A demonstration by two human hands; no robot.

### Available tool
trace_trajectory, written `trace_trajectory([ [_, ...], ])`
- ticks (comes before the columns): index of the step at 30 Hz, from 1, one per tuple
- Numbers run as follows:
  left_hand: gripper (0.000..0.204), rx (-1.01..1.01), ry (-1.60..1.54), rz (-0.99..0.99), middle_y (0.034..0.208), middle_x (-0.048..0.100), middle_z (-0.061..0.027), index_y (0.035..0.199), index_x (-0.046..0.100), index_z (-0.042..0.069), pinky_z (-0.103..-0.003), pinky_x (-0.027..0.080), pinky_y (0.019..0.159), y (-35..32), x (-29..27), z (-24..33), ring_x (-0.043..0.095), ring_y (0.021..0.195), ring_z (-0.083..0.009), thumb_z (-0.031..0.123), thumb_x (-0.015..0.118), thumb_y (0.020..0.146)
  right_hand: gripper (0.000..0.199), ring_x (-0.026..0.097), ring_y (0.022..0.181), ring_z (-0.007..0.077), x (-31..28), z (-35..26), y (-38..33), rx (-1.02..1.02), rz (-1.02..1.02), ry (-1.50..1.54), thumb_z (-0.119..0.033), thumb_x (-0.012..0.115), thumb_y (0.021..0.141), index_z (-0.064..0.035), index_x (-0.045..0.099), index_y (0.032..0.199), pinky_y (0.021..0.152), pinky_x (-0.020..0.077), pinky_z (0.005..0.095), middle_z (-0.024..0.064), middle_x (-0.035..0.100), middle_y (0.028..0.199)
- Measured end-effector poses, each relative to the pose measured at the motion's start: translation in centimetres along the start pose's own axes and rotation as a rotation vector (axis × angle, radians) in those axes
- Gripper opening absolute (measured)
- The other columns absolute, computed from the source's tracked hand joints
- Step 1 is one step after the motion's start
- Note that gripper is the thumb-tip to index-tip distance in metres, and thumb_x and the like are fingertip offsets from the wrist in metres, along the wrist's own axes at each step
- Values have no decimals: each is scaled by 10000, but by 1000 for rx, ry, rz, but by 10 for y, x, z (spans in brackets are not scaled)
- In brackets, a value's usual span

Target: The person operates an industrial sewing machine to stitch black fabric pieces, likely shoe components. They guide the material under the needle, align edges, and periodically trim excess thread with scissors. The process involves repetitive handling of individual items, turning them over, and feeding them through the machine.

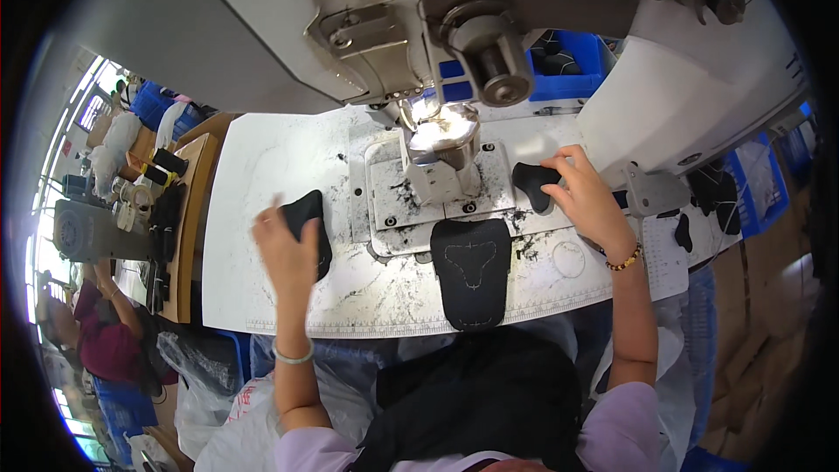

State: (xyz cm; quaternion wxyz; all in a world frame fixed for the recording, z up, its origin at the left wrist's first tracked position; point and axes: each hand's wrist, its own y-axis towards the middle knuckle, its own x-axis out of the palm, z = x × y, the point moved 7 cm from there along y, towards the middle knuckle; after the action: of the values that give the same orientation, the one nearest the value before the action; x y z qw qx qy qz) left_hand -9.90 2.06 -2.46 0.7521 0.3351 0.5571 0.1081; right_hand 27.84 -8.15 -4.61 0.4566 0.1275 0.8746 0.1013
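Note:
On the left of the white sewing table, my left hand (287, 253) hovers over or rests on a black fabric piece (308, 206); its thumb and fingers are apart and slightly blurred. My right hand (587, 197) pinches a small black padded piece (530, 188) between thumb and fingers, just right of the machine's base plate. In front of me lies a larger black panel (472, 275) with a chalk-like outline drawn on it, its near end over the table's front edge. The sewing machine (446, 135) stands between my hands, its needle area brightly lit.
The white table (262, 157) has black lint and a ruler strip along its front. A blue bin (568, 61) with black pieces sits behind the machine. More black pieces (683, 232) lie at the right. Another person (109, 332) works at the left near a second machine (96, 232).

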Motion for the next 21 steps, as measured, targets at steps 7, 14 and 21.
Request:
trace_trajectory([
  [7,419,533,-586,-523,1031,539,-114,1105,579,36,-385,441,821,-38,36,152,511,927,-316,176,744,746,280,585,887,285,-1,3,6,36,-44,-28,-162,658,806,-47,565,1044,765,473,376,72,504,1075],
  [14,375,617,-468,-443,978,533,-88,1033,577,54,-374,434,799,-46,40,161,511,875,-285,167,753,722,296,592,855,281,-4,1,4,48,-4,-28,-133,681,782,-84,523,1027,727,477,381,67,527,1051],
  [21,223,223,-1172,-712,1031,557,-91,923,521,36,-335,429,869,-35,58,129,545,992,-229,69,696,789,168,574,664,146,0,5,-3,150,108,483,-48,632,832,-41,540,972,599,449,265,41,596,802],
])
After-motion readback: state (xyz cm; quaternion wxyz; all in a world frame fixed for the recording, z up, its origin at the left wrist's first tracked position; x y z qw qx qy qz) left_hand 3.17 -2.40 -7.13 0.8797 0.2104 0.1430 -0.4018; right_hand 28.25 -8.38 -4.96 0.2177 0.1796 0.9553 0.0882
